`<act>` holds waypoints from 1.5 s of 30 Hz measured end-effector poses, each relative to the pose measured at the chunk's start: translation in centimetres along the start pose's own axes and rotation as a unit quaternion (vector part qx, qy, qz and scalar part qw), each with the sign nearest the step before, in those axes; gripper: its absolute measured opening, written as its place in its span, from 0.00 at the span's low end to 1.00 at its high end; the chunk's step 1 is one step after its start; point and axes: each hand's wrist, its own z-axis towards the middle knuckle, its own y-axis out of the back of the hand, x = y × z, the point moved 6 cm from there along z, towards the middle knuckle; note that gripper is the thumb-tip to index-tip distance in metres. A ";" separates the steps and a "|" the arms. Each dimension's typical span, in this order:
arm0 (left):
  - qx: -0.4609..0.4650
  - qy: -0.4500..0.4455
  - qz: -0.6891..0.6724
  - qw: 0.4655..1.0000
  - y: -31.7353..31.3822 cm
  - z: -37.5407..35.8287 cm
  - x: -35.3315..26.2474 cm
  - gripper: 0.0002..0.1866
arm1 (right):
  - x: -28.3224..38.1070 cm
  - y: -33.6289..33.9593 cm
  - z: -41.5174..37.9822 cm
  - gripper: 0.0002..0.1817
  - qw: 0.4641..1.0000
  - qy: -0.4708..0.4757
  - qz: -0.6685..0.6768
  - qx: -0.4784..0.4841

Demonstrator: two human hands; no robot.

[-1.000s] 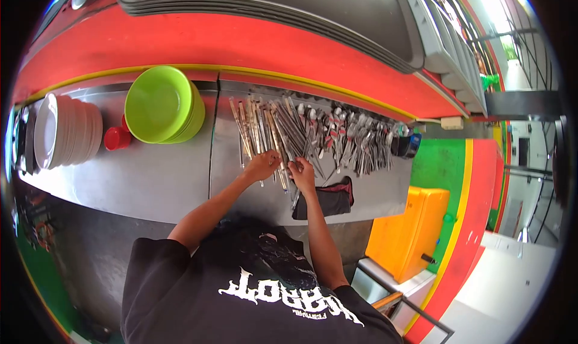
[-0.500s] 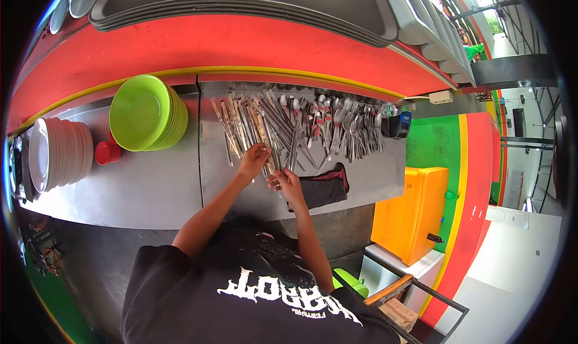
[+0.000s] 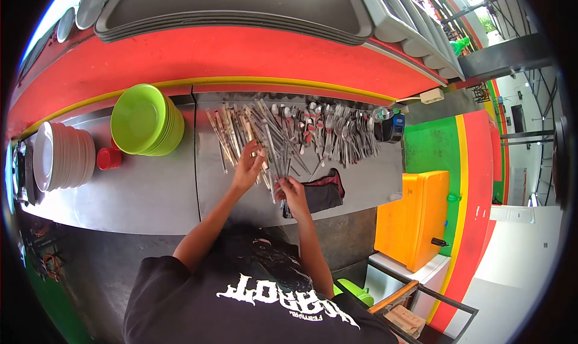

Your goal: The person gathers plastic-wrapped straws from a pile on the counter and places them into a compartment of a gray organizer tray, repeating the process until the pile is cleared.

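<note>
Long thin chopsticks (image 3: 227, 136), some metallic and some tan, lie fanned out on the steel counter. My left hand (image 3: 247, 168) is at the near side of this pile, its fingers curled onto a few chopsticks; exactly which ones is partly hidden. To its right, my right hand (image 3: 293, 197) grips the lower ends of a bundle of silvery chopsticks (image 3: 278, 157) that point away from me. Beside my right hand lies a dark cloth pouch (image 3: 323, 194) with a reddish lining. Spoons and forks (image 3: 346, 133) are spread further right.
Stacked green bowls (image 3: 139, 120), white plates (image 3: 63, 157) and a small red cup (image 3: 109, 158) stand on the left of the counter. Grey trays (image 3: 235, 12) rest on the red ledge. A blue-black box (image 3: 390, 128) sits at the right end, near an orange container (image 3: 412, 217).
My left hand has moved slightly left and its fingers have loosened. My right hand is a little lower, with the bundle spread apart from the left hand. The view has shifted slightly.
</note>
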 end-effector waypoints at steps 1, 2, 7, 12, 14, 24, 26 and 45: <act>-0.001 0.020 -0.092 0.996 -0.3 -0.1 -1.1 0.31 | 0.1 -0.1 -0.3 0.16 1.000 -0.001 0.006 0.018; 0.001 0.040 -0.183 0.982 -1.1 0.1 -2.1 0.31 | -0.1 -0.4 -0.7 0.16 0.999 -0.016 -0.004 0.042; -0.085 0.027 -0.238 0.967 -0.7 1.2 -4.8 0.25 | -0.4 -2.6 -3.5 0.17 0.991 -0.055 -0.022 0.123; -0.033 0.024 -0.263 0.964 -0.8 2.3 -2.9 0.21 | -1.4 -2.8 -3.9 0.17 0.988 -0.035 0.025 0.151; -0.009 0.033 -0.261 0.965 -2.2 2.1 -2.8 0.20 | -0.7 -2.3 -3.8 0.18 0.987 -0.023 0.043 0.153; 0.140 -0.006 -0.080 0.987 -14.0 -1.4 -3.7 0.17 | 2.2 5.4 -0.4 0.13 0.992 -0.001 0.094 0.086; 0.137 0.062 -0.112 0.982 -15.7 -1.0 -3.2 0.13 | 3.0 6.7 -0.8 0.12 0.991 -0.003 0.112 0.077; 0.237 -0.360 0.068 0.900 -30.2 12.5 -40.4 0.11 | 36.8 16.4 -0.1 0.15 0.876 0.425 -0.205 -0.099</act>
